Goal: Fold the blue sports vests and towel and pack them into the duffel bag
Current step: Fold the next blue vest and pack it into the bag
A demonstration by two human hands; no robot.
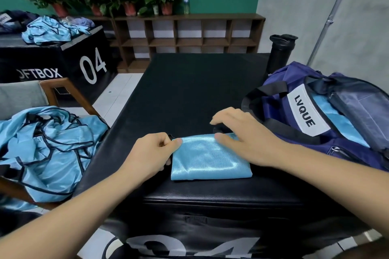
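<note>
While folded, vest point(210, 160) between hands point(151, 151) point(242, 132).

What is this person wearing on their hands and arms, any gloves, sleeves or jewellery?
Nothing that shows. The left hand and right hand are bare: no gloves or rings. The left forearm and right forearm are uncovered to the picture's edge, with no sleeve, watch or wristband in view.

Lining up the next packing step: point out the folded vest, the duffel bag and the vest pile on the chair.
folded vest point(210, 162), head view, middle of its top face.
duffel bag point(274, 106), head view, navy side wall left of the label.
vest pile point(48, 143), head view, middle of the crumpled heap.
</note>
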